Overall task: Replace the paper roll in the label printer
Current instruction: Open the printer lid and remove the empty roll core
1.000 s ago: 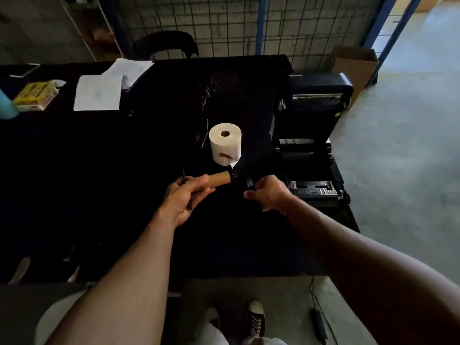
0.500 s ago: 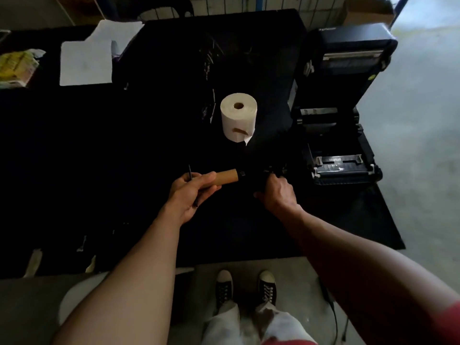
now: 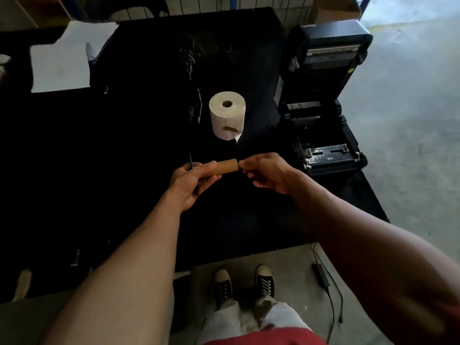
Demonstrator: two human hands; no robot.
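Right hand [image 3: 267, 174] now curled on core [image 3: 226, 166]

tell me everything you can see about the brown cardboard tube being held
The brown cardboard tube is a short, bare cylinder, no paper on it. It lies level above the black table, nearer the person than the upright white paper roll. The left hand grips its left end; the right hand meets its right end with curled fingers, their hold hidden.

My left hand [image 3: 189, 183] grips the bare cardboard core [image 3: 225, 166]. Right hand [image 3: 266, 174] curled at its far end, hold hidden. Paper roll [image 3: 227, 115] upright on the black table [image 3: 124, 145]; label printer [image 3: 326, 135] open, right.
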